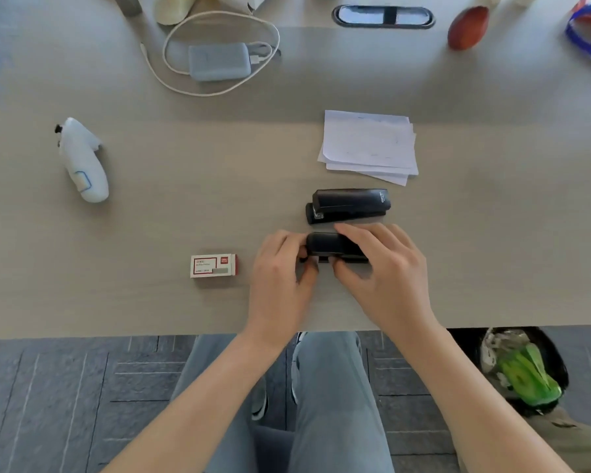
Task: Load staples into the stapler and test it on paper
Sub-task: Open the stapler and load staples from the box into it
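Two black staplers are on the table. The near stapler (331, 246) is gripped by both hands: my left hand (280, 278) pinches its left end, and my right hand (386, 268) wraps over its right part, hiding most of it. The far stapler (348, 204) lies closed just behind it, untouched. A small red and white staple box (214, 265) lies to the left of my left hand, closed. A loose stack of white paper (369, 145) sits behind the staplers.
A white handheld controller (82, 160) lies at the left. A grey power bank with a white cable (219, 61) sits at the back, next to a cable port (384, 16). A brown ball (468, 27) is at the back right. The table edge (116, 334) runs near my knees.
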